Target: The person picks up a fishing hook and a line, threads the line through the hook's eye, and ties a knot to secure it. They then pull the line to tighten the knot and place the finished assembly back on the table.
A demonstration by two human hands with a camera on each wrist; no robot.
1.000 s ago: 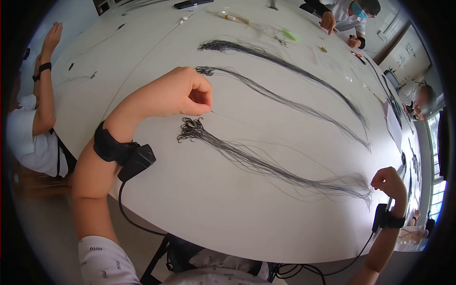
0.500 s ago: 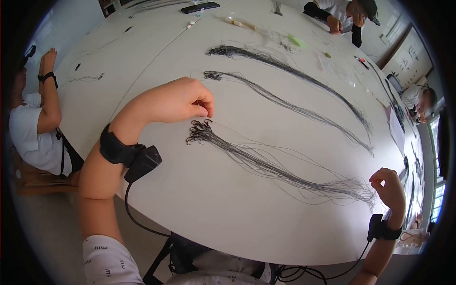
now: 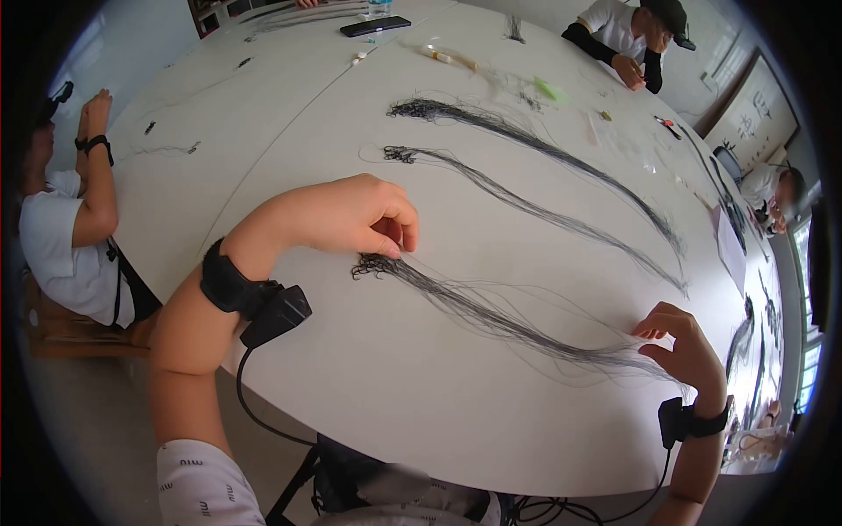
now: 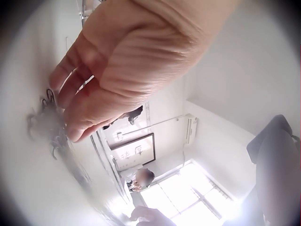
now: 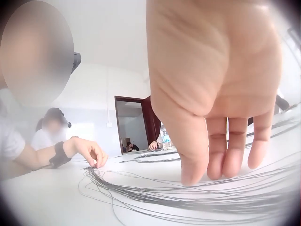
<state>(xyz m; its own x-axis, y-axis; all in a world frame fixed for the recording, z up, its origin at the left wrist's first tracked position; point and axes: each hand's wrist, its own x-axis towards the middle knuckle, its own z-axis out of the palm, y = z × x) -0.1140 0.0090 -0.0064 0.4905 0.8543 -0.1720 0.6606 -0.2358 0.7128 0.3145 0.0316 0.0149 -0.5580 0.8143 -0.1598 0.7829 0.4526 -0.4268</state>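
Hanging just over the hooked end of a bundle of dark lines [image 3: 500, 321], the left hand [image 3: 351, 213] points its fingers down, loosely bent, with the thumb apart from the forefinger. The left wrist view puts the thumb tip beside the black hooks [image 3: 377, 266]; whether it touches them I cannot tell. The right hand [image 3: 682, 349] is at the other end of the same bundle, its fingers nearly straight and its thumb apart from them. Its fingertips are close over the loose ends of the lines, and contact there is also too unclear to tell.

The bundle lies slantwise on the white surface [image 3: 491, 421], between the two hands, gathered at the hooks and fanned out toward the right hand. Beyond it, a thinner bundle [image 3: 526, 205] runs roughly alongside, and past that a thicker, darker bundle [image 3: 535, 136]. A white sheet of paper [image 3: 730, 250] lies near the far ends of these two.

Farther off on the surface are a black phone [image 3: 375, 26] and a bright green scrap [image 3: 549, 89]. Black straps hold a small camera on each wrist. One person in a white shirt [image 3: 66, 219] sits to the left, and another in a dark cap [image 3: 664, 15] leans on the opposite edge.
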